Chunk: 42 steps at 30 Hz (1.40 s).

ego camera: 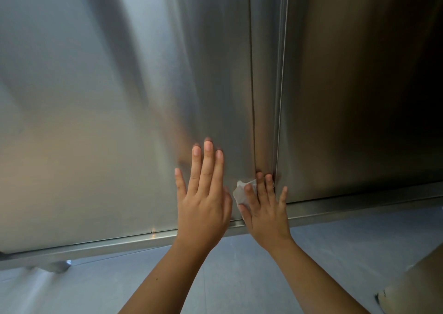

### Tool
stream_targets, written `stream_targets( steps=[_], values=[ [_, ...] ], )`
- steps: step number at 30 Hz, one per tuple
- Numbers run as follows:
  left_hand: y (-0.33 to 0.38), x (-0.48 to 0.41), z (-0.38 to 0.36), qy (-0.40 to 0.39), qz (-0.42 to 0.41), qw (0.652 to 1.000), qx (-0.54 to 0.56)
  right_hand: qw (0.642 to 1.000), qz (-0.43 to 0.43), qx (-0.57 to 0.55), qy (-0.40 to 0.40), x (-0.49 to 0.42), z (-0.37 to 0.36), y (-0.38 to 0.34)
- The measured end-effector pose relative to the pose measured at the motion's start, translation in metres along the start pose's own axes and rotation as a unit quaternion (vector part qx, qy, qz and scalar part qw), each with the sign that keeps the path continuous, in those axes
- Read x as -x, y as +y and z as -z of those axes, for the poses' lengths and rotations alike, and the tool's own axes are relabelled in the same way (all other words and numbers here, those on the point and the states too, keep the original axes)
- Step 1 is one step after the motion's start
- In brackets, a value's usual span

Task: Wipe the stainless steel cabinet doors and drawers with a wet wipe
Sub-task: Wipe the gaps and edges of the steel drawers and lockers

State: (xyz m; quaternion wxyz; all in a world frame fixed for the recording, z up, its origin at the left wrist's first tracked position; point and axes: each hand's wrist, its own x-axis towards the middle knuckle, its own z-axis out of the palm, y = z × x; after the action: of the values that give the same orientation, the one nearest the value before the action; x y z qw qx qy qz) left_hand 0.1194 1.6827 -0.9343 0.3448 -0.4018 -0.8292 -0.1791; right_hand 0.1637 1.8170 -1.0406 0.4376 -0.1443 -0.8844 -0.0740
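White wipe (242, 192), judged limp and light, is pinned flat, not clenched, under the right hand's (263, 209) straight fingers on the slick, stiff door (119, 97); the left hand (203, 201) is laid open beside that grip, empty.

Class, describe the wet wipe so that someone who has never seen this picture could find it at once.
Start at the big steel cabinet door on the left and follow its right edge down to the bottom rail. There the right hand presses on the metal, with the wipe poking out under its fingers. It is the only white, crumpled thing there.
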Motion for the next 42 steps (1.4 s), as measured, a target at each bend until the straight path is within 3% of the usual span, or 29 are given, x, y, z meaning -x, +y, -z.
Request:
stream_targets(
  steps=[10,28,42],
  values=[
    [-0.003,-0.009,0.017,0.013,-0.016,1.000,-0.021,0.999,-0.021,-0.012,0.026,-0.053,0.029,-0.003],
    [-0.001,-0.052,0.067,0.054,0.020,0.998,-0.012,0.995,-0.036,-0.088,-0.010,-0.178,0.131,-0.008],
    [0.005,-0.059,0.084,0.026,0.016,1.000,0.006,0.992,-0.048,-0.112,-0.026,-0.171,0.145,-0.011]
  ],
)
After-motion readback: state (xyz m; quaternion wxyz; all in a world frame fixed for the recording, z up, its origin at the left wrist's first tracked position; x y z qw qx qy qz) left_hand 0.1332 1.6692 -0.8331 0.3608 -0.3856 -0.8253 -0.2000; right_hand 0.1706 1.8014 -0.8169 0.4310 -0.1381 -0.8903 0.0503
